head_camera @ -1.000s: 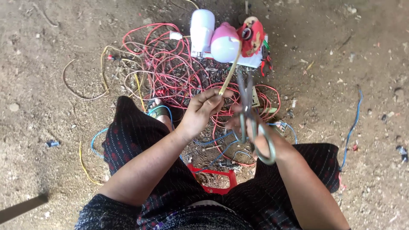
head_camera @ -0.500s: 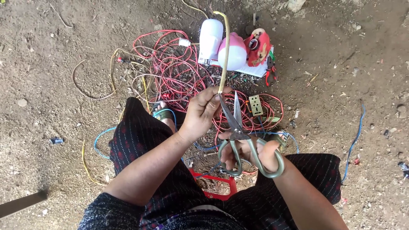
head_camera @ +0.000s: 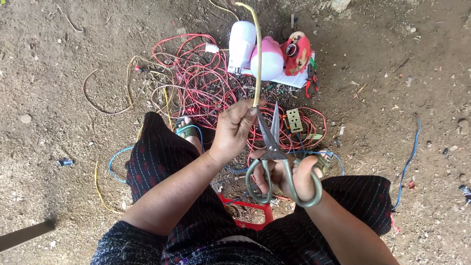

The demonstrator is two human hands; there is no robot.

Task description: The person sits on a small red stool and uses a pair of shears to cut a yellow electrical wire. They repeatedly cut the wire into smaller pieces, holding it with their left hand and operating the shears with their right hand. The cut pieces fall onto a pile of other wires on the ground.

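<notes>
The person sits on bare dirt ground [head_camera: 73, 59], knees spread. No box or tray holds anything; a red frame [head_camera: 250, 216] lies between the legs, its contents too cluttered to tell.

The left hand [head_camera: 235, 130] has its fingers clamped on a yellowish wire [head_camera: 257, 59], which stands nearly upright from the fist and runs away from the person, curving left at its far tip. The right hand [head_camera: 289, 176] has its fingers through the loops of the scissors [head_camera: 272, 147], closed round the handles. The scissors lie along the same near-to-far line, blades slightly apart, tips pointing far, right beside the wire just under the left thumb.

Beyond the hands sprawls a tangle of red wires [head_camera: 206, 83], with a white bulb [head_camera: 242, 46], a pink ball [head_camera: 269, 59], a red toy [head_camera: 297, 51] and a socket [head_camera: 294, 120] at its far and right side. Open dirt lies to left and right; a blue wire [head_camera: 409, 162] trails at the right.
</notes>
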